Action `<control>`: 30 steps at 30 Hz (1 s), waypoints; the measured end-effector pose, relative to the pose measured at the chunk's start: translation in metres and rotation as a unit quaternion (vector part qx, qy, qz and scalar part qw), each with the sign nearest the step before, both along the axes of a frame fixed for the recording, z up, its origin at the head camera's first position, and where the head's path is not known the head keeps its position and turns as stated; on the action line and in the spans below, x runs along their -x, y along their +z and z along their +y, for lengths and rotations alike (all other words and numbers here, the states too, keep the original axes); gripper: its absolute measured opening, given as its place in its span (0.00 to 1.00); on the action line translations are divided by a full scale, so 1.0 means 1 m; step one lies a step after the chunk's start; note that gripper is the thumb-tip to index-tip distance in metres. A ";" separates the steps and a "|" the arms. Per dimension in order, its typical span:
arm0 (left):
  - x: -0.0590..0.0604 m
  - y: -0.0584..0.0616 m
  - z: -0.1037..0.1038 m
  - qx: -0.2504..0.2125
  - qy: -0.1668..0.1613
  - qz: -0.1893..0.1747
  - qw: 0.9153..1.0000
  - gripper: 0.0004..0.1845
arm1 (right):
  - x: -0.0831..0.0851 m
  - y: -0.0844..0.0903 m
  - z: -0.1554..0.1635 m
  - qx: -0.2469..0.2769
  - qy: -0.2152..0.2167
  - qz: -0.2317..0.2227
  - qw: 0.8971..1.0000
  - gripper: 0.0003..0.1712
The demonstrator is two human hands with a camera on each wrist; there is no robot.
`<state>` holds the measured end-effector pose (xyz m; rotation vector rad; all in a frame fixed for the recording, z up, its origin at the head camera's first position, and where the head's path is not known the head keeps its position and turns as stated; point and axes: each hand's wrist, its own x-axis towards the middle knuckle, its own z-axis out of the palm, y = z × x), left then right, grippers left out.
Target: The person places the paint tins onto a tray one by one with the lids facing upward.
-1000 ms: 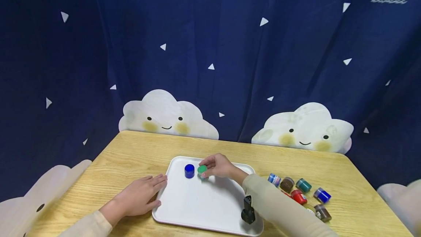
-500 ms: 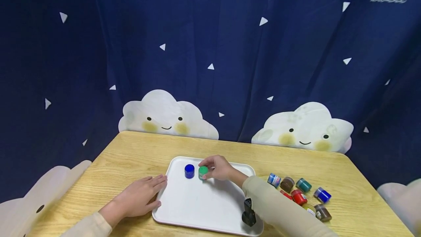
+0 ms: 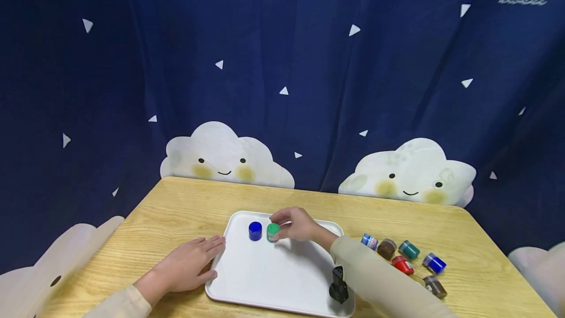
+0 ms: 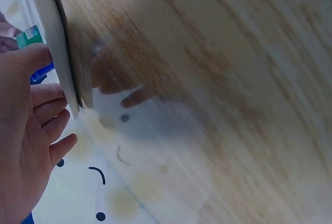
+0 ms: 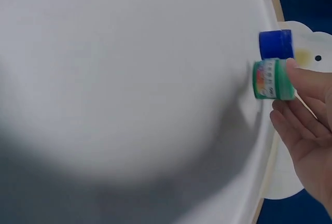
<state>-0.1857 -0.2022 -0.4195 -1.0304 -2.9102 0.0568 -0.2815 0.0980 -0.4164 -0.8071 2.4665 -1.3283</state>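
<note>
A paint jar with a green lid (image 3: pixel 273 232) stands upright on the white tray (image 3: pixel 265 278), close to its far edge. My right hand (image 3: pixel 297 225) holds this jar between the thumb at its near side and the fingers around the far side. In the right wrist view the green paint jar (image 5: pixel 272 80) shows its label, with the thumb touching the lid. Just to its left stands a blue paint jar (image 3: pixel 255 230). My left hand (image 3: pixel 194 264) rests with fairly straight fingers against the tray's left rim; the left wrist view shows fingers at that rim (image 4: pixel 57 42).
Right of the tray, several paint jars lie on the wooden table (image 3: pixel 190 200), among them a red jar (image 3: pixel 402 264), a teal jar (image 3: pixel 409 250) and a blue jar (image 3: pixel 434 263). A small black device (image 3: pixel 338 286) sits by the right sleeve. Behind hangs a dark blue curtain (image 3: pixel 247 92).
The green jar shifted slightly to the right and toward me early on, and has since stayed beside the blue jar. The right hand stays at it; the left hand has not moved.
</note>
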 end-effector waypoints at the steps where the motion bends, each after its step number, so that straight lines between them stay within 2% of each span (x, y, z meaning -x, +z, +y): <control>1: -0.001 0.000 0.000 -0.001 -0.001 -0.001 1.000 0.33 | -0.001 0.002 0.003 -0.002 0.001 0.002 1.000 0.26; 9: -0.001 -0.003 -0.002 -0.001 -0.010 0.006 1.000 0.33 | 0.000 0.016 0.034 -0.049 -0.008 0.071 0.996 0.23; 16: 0.002 -0.002 -0.002 0.001 -0.020 0.018 1.000 0.33 | 0.003 0.027 0.070 -0.082 -0.035 0.100 0.991 0.23; 22: 0.003 0.000 -0.001 0.000 -0.019 0.010 1.000 0.33 | -0.002 0.035 0.098 -0.139 -0.055 0.104 0.983 0.22; 30: 0.002 0.001 0.000 0.004 -0.018 0.014 1.000 0.33 | -0.013 0.044 0.127 -0.178 -0.059 0.095 0.978 0.21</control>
